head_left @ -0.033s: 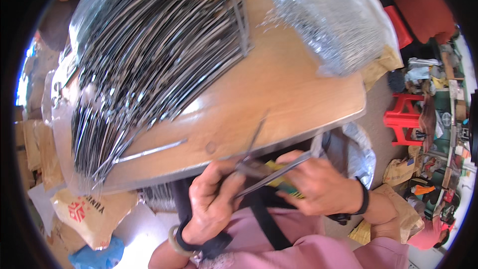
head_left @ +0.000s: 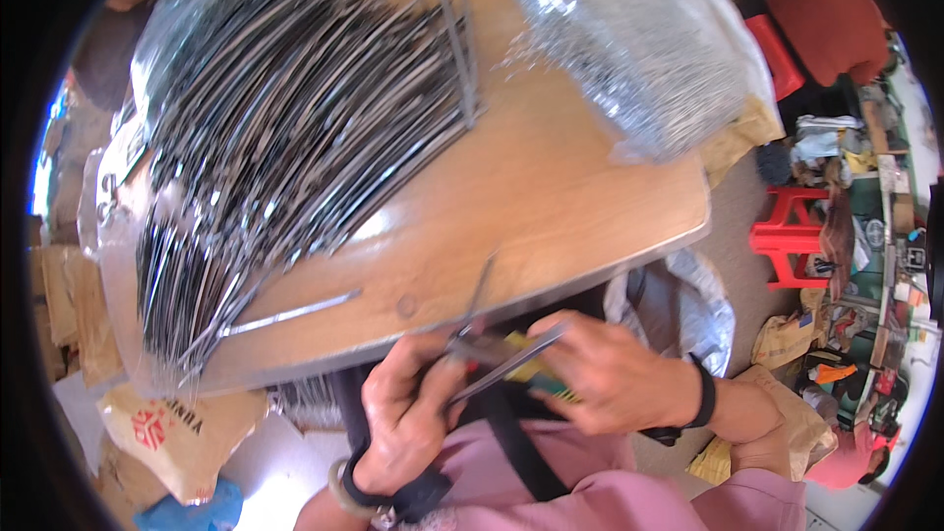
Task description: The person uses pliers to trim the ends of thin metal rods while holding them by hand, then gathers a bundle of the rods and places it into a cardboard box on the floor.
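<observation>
Over my lap, just off the table's near edge, my left hand [head_left: 405, 408] pinches a thin dark strip [head_left: 482, 285] that pokes up over the tabletop. My right hand [head_left: 615, 374], blurred, is closed around a tool with yellow-and-green handles [head_left: 556, 388] that looks like pliers. Its grey head reaches the left fingers. Another grey strip [head_left: 511, 364] slants between both hands. Beyond them on the table lies a large pile of long, thin, dark strips [head_left: 295, 128], shiny in places. One loose pale strip [head_left: 295, 315] lies at its near end.
The wooden table [head_left: 551, 197] has a rounded right corner. A clear plastic bag of thin, silvery pieces [head_left: 639, 69] lies at its far right. Right of the table stand a red stool [head_left: 787, 236] and a grey-blue sack [head_left: 678, 305]. A printed paper sack [head_left: 167, 433] is at lower left.
My right hand has moved left, nearer my left hand, with its fingers more closed. The whole view has shifted slightly.
</observation>
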The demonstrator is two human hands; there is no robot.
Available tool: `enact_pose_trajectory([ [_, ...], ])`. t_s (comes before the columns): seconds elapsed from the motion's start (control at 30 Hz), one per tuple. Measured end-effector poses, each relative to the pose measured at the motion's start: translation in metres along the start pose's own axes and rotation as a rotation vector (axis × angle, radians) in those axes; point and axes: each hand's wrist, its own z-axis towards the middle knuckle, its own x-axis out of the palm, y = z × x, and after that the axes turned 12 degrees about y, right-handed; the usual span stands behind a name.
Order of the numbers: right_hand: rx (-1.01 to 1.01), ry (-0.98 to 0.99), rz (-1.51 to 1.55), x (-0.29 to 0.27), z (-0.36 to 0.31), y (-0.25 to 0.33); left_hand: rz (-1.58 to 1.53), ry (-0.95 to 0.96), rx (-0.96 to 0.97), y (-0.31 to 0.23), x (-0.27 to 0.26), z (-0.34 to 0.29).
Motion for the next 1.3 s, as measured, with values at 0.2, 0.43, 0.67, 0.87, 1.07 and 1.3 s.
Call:
enact_pose_trajectory([
  [0.2, -0.168, -0.014, -0.088, -0.021, 0.045, 0.006, 0.008, -0.103, 0.088, -0.023, -0.027, -0.005],
  [0.43, -0.219, -0.003, -0.074, -0.020, 0.068, 0.009, -0.045, -0.156, 0.079, -0.027, -0.052, -0.010],
  [0.67, -0.241, 0.053, -0.069, -0.021, 0.088, 0.012, -0.033, -0.221, 0.104, -0.027, -0.074, -0.011],
  [0.87, -0.161, -0.390, -0.569, -0.104, 0.091, -0.048, 0.757, -0.670, 0.339, -0.034, -0.163, -0.043],
  [1.07, -0.129, -0.386, -0.956, -0.135, 0.090, -0.081, 1.136, -0.598, 0.327, -0.057, -0.125, -0.021],
  [1.3, -0.308, -0.590, -0.652, -0.088, 0.065, -0.047, 0.939, -0.069, 0.339, -0.071, -0.042, 0.080],
])
